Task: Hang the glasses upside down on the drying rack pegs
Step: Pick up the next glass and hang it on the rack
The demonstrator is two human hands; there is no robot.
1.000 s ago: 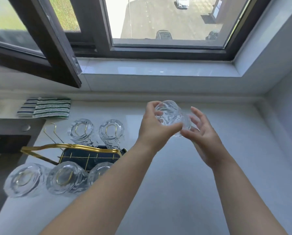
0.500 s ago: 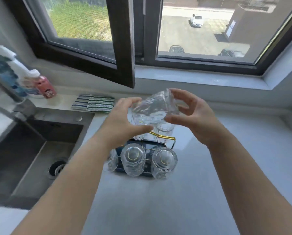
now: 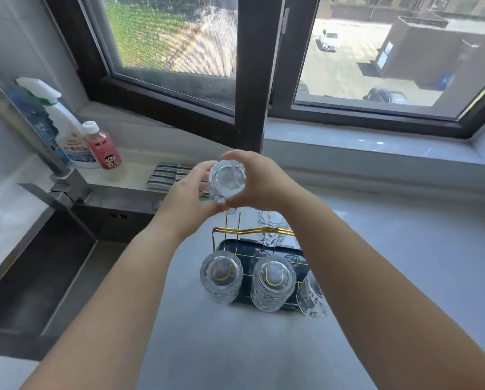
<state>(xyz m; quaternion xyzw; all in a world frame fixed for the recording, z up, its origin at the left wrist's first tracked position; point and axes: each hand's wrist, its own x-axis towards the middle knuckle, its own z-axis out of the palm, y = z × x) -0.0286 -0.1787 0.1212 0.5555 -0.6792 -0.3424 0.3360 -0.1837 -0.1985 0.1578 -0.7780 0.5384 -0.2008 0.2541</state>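
A clear textured glass [image 3: 227, 182] is held base-up between my left hand [image 3: 186, 197] and my right hand [image 3: 259, 182], above the far left of the drying rack [image 3: 252, 233]. The rack has gold wire pegs and a dark tray [image 3: 266, 250] on the grey counter. Three glasses hang upside down on its near pegs: one at the left [image 3: 221, 275], one in the middle [image 3: 273, 285], one at the right [image 3: 311, 295]. Another glass [image 3: 272, 226] hangs on a far peg, partly behind my right forearm. A bare gold peg [image 3: 232, 220] shows just under the held glass.
A steel sink [image 3: 38, 266] with a tap [image 3: 27, 130] lies to the left. A spray bottle [image 3: 63, 128] and a pink bottle [image 3: 101, 146] stand behind it. A striped cloth [image 3: 165, 175] lies behind my left hand. An open window frame [image 3: 249, 74] juts inward above.
The glass has been turned from tilted to base-up and lowered toward the rack's far left peg. The camera has swung left and down, so the rack sits lower in view.
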